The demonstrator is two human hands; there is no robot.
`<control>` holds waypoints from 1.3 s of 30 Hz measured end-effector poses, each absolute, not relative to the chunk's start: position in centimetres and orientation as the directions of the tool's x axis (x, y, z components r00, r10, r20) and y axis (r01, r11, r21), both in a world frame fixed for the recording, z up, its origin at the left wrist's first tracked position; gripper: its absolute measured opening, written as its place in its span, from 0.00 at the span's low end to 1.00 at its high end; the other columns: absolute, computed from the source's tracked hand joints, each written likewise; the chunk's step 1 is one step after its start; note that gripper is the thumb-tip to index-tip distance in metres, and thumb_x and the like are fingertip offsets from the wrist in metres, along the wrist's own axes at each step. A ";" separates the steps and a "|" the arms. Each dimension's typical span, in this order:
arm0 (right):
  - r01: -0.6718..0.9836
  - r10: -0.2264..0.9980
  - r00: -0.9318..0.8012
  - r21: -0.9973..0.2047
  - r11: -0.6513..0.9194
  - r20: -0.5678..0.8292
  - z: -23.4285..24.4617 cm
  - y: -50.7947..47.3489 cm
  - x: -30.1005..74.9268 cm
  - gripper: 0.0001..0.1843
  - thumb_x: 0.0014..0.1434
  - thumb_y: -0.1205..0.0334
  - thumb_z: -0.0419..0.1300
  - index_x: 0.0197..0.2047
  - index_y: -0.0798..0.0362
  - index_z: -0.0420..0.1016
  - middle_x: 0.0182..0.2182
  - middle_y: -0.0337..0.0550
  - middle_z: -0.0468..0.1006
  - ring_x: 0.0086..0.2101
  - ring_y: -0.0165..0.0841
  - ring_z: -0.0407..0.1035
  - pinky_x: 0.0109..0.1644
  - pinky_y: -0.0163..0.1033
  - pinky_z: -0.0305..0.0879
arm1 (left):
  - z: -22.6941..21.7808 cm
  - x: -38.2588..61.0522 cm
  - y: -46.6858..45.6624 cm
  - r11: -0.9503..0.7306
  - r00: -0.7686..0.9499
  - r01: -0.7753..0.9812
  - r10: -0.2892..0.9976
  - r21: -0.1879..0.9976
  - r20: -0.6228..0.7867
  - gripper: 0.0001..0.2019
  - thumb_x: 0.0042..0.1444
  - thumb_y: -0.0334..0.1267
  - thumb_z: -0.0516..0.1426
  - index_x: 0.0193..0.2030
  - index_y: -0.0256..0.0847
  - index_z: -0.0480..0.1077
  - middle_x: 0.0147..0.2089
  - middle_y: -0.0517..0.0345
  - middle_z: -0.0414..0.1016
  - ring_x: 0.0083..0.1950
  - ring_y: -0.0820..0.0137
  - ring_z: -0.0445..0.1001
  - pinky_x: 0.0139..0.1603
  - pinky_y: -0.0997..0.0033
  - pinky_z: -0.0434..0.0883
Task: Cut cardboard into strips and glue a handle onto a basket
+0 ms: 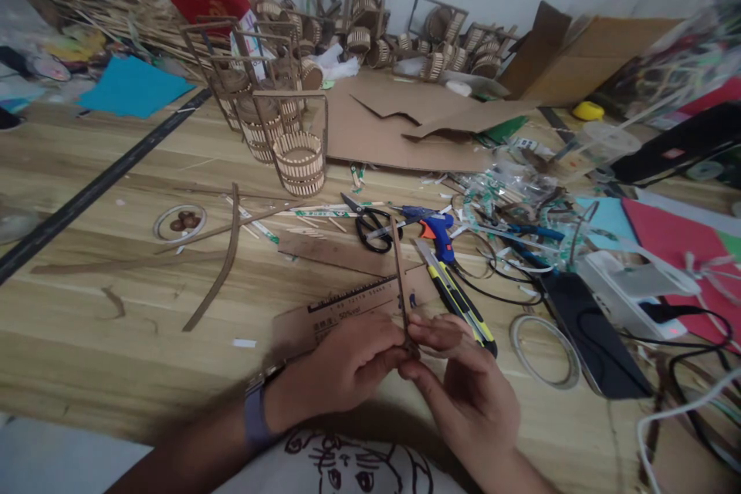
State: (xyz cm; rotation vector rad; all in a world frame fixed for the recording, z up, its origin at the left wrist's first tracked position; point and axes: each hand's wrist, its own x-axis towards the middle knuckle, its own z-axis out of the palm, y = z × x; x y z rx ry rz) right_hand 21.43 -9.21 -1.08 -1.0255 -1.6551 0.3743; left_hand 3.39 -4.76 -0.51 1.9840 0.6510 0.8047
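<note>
Both hands meet low in the middle of the head view, above a piece of printed cardboard (295, 324). Between the fingertips of my left hand (353, 359) and my right hand (468, 378) is the lower end of a thin brown strip (399, 262), which points up and away from me. Each hand is closed in a pinch on it; the exact end is partly hidden by the fingers. Just right of the strip lie a yellow and black utility knife (460, 297) and a blue hot glue gun (440, 235). Black-handled scissors (370, 228) rest beyond the strip's far end.
Small slatted wooden buckets with tall handles (298, 162) stand at the back left. Brown strips (223, 270) and a ring holding round brown balls (181, 225) lie left. Rightward are a tape roll (544, 351), a phone (596, 336), a white power strip (628, 289) and tangled cables.
</note>
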 end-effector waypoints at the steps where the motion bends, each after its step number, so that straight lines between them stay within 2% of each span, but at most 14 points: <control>1: 0.418 0.781 -0.024 -0.703 0.575 0.624 -1.2 -9.2 21.5 0.21 0.60 0.67 0.69 0.54 0.44 0.74 0.41 0.43 0.85 0.42 0.41 0.80 0.51 0.52 0.75 | -0.6 3.4 -4.8 -0.490 0.651 0.152 0.703 0.858 0.286 0.20 0.75 0.45 0.42 0.36 0.40 0.67 0.37 0.55 0.74 0.39 0.67 0.72 0.42 0.70 0.69; 5: 0.381 0.789 -0.016 -0.725 0.573 0.615 -1.4 -8.9 21.7 0.20 0.59 0.67 0.69 0.53 0.43 0.75 0.41 0.44 0.85 0.43 0.42 0.80 0.51 0.53 0.77 | -0.9 3.3 -4.9 -0.513 0.661 0.194 0.698 0.836 0.275 0.16 0.73 0.38 0.44 0.36 0.41 0.67 0.39 0.53 0.75 0.43 0.66 0.74 0.47 0.69 0.71; 8: 0.369 0.798 -0.024 -0.737 0.567 0.602 -1.2 -8.8 21.7 0.18 0.60 0.67 0.68 0.53 0.44 0.75 0.42 0.45 0.85 0.45 0.41 0.80 0.49 0.49 0.79 | -0.8 3.1 -4.8 -0.532 0.677 0.193 0.680 0.825 0.280 0.14 0.72 0.33 0.45 0.38 0.40 0.68 0.39 0.53 0.76 0.45 0.65 0.74 0.49 0.68 0.71; 11: 0.385 0.822 -0.039 -0.751 0.537 0.568 -0.7 -8.6 21.8 0.15 0.62 0.66 0.67 0.51 0.45 0.76 0.42 0.45 0.85 0.44 0.39 0.81 0.46 0.44 0.81 | -0.5 3.0 -4.5 -0.549 0.690 0.197 0.667 0.813 0.283 0.13 0.71 0.33 0.45 0.41 0.39 0.70 0.43 0.49 0.78 0.47 0.63 0.75 0.51 0.65 0.72; 14: 0.402 0.838 -0.048 -0.757 0.514 0.544 -0.2 -8.3 22.0 0.11 0.63 0.67 0.66 0.48 0.45 0.76 0.39 0.42 0.86 0.41 0.37 0.82 0.45 0.41 0.81 | -0.2 3.1 -4.2 -0.582 0.693 0.134 0.633 0.802 0.344 0.14 0.73 0.34 0.44 0.47 0.38 0.71 0.51 0.47 0.79 0.54 0.62 0.75 0.57 0.62 0.71; 17: 0.401 0.828 -0.065 -0.745 0.533 0.557 -0.2 -8.2 22.4 0.12 0.62 0.68 0.66 0.48 0.46 0.75 0.37 0.41 0.86 0.40 0.38 0.83 0.44 0.41 0.82 | 0.0 3.2 -4.1 -0.589 0.689 0.081 0.616 0.804 0.382 0.14 0.74 0.35 0.45 0.54 0.38 0.70 0.55 0.47 0.78 0.58 0.63 0.75 0.61 0.62 0.70; 20: 0.418 0.826 -0.072 -0.734 0.534 0.560 -0.3 -8.2 22.6 0.16 0.61 0.71 0.66 0.50 0.45 0.74 0.38 0.42 0.86 0.39 0.38 0.83 0.41 0.41 0.83 | -0.1 3.3 -4.1 -0.597 0.699 0.102 0.612 0.796 0.369 0.13 0.74 0.36 0.45 0.52 0.38 0.71 0.52 0.47 0.79 0.54 0.62 0.76 0.58 0.61 0.72; 22: 0.431 0.822 -0.085 -0.723 0.539 0.563 -0.3 -8.2 22.7 0.22 0.60 0.73 0.65 0.55 0.45 0.72 0.39 0.43 0.87 0.39 0.38 0.83 0.40 0.41 0.83 | -0.2 3.3 -4.1 -0.610 0.717 0.160 0.613 0.777 0.334 0.13 0.73 0.35 0.46 0.50 0.39 0.72 0.51 0.47 0.79 0.53 0.61 0.75 0.56 0.60 0.72; 25: 0.402 0.796 -0.144 -0.700 0.590 0.588 -0.2 -7.9 22.8 0.35 0.60 0.76 0.63 0.66 0.41 0.63 0.38 0.40 0.87 0.40 0.38 0.83 0.42 0.43 0.83 | -0.3 3.2 -4.2 -0.630 0.733 0.247 0.618 0.736 0.283 0.13 0.73 0.35 0.47 0.49 0.38 0.72 0.51 0.47 0.78 0.53 0.59 0.75 0.56 0.59 0.72; 27: 0.410 0.775 -0.176 -0.671 0.618 0.607 -0.2 -7.9 22.8 0.40 0.60 0.78 0.61 0.70 0.39 0.58 0.38 0.39 0.86 0.40 0.38 0.83 0.42 0.43 0.83 | -0.3 3.1 -4.3 -0.649 0.723 0.272 0.625 0.710 0.294 0.14 0.73 0.37 0.46 0.45 0.39 0.72 0.45 0.48 0.79 0.48 0.60 0.76 0.52 0.60 0.73; 30: 0.510 0.745 -0.208 -0.580 0.636 0.634 -0.3 -8.1 22.7 0.37 0.59 0.78 0.61 0.67 0.39 0.62 0.41 0.42 0.86 0.40 0.38 0.83 0.40 0.41 0.82 | -0.2 3.3 -4.4 -0.680 0.692 0.269 0.629 0.683 0.353 0.16 0.74 0.38 0.45 0.41 0.39 0.72 0.39 0.51 0.77 0.44 0.61 0.75 0.47 0.61 0.73; 33: 0.572 0.727 -0.207 -0.522 0.633 0.654 -0.5 -8.4 22.5 0.31 0.58 0.78 0.61 0.61 0.42 0.69 0.40 0.44 0.86 0.39 0.39 0.83 0.40 0.41 0.81 | 0.1 3.6 -4.4 -0.714 0.675 0.219 0.604 0.666 0.425 0.15 0.75 0.37 0.44 0.43 0.39 0.71 0.43 0.50 0.77 0.46 0.62 0.75 0.50 0.62 0.72; 36: 0.533 0.751 -0.129 -0.594 0.603 0.647 -0.6 -8.7 22.1 0.29 0.58 0.79 0.60 0.58 0.43 0.69 0.38 0.44 0.85 0.38 0.38 0.82 0.39 0.40 0.80 | 0.1 3.8 -4.4 -0.733 0.678 0.195 0.581 0.652 0.450 0.15 0.75 0.36 0.43 0.44 0.39 0.70 0.43 0.51 0.77 0.46 0.64 0.74 0.49 0.64 0.71; 39: 0.437 0.790 -0.040 -0.701 0.564 0.611 -0.5 -8.6 21.5 0.29 0.59 0.79 0.59 0.59 0.43 0.66 0.34 0.40 0.83 0.36 0.36 0.81 0.39 0.40 0.80 | 0.0 3.7 -4.3 -0.740 0.698 0.180 0.560 0.648 0.446 0.16 0.75 0.36 0.43 0.43 0.38 0.70 0.43 0.50 0.78 0.46 0.63 0.74 0.49 0.63 0.71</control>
